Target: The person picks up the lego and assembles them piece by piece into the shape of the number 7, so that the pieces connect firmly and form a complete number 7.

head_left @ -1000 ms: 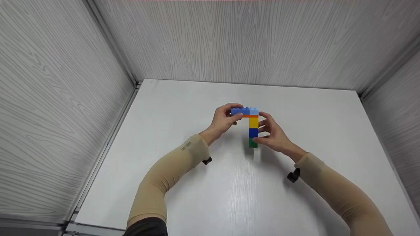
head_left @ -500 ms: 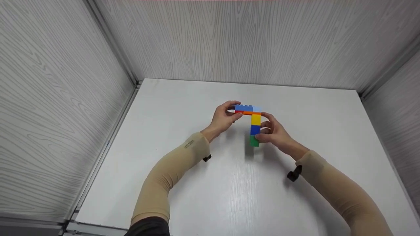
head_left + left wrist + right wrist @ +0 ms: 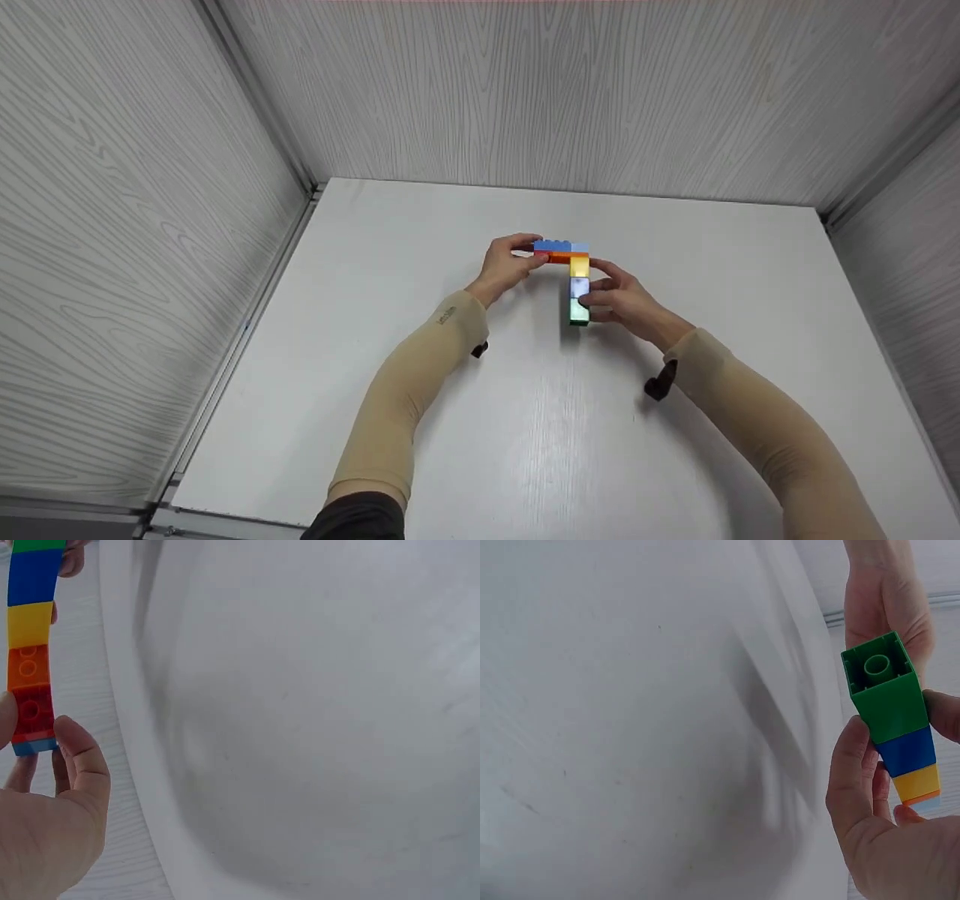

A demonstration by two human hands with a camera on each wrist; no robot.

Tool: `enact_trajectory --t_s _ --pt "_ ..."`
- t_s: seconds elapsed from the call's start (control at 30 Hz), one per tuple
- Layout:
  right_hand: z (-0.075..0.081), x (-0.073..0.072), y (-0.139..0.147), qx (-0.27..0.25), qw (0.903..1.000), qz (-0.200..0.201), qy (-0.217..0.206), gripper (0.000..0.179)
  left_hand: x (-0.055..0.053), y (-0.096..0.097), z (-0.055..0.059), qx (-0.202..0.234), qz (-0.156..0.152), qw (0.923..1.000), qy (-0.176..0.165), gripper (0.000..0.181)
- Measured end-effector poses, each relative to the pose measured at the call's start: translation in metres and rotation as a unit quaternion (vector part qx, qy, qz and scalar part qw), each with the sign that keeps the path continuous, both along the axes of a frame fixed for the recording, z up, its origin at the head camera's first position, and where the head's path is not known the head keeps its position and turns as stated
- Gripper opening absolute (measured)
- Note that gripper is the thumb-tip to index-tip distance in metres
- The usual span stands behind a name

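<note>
Both hands hold one L-shaped build of toy building bricks above the white table. Its top arm shows a blue brick [image 3: 553,246] and a light blue brick [image 3: 580,247] over a red brick [image 3: 31,714] and an orange brick [image 3: 28,667]. Below hang a yellow brick [image 3: 28,625], a dark blue brick [image 3: 907,753] and a green brick [image 3: 891,706], whose hollow underside faces the right wrist camera. My left hand [image 3: 504,264] pinches the red and blue end. The column is gripped low down, at the green and dark blue bricks, by my right hand [image 3: 628,302].
A white table [image 3: 480,442] lies beneath the hands. Pale wood-grain panels rise behind it [image 3: 525,90] and along the left side [image 3: 112,225], with another at the right. Beige sleeves cover both forearms.
The brick build shifts slightly right, then back left, and its column now catches bright glare. My right thumb sits a little higher in view. Both hands keep their hold throughout.
</note>
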State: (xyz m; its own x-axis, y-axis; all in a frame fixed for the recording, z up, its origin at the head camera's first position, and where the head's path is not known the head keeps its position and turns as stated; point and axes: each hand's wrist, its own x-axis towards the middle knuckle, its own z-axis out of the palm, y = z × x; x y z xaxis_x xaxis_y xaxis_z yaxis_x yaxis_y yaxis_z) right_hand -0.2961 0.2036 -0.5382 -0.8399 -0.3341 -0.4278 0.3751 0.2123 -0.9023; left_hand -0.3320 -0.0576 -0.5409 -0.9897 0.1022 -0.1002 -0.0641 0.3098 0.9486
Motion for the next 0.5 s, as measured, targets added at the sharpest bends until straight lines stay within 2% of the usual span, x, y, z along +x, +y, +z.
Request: enact_trajectory --t_s 0.1,0.27,0.5 --pt "-0.003 -0.004 -0.001 0.012 0.9999 -0.001 -0.012 0.094 -0.005 0.001 -0.004 -0.023 0.004 0.9997 -0.012 0.046" --pt "-0.007 -0.005 -0.002 0.029 0.9993 0.004 -0.022 0.093 -0.009 0.002 -0.011 -0.058 0.004 0.9982 -0.013 0.045" --pt "-0.008 -0.005 -0.001 0.072 0.9969 0.031 -0.009 0.098 -0.012 0.005 -0.017 -0.091 0.005 0.9956 -0.019 0.043"
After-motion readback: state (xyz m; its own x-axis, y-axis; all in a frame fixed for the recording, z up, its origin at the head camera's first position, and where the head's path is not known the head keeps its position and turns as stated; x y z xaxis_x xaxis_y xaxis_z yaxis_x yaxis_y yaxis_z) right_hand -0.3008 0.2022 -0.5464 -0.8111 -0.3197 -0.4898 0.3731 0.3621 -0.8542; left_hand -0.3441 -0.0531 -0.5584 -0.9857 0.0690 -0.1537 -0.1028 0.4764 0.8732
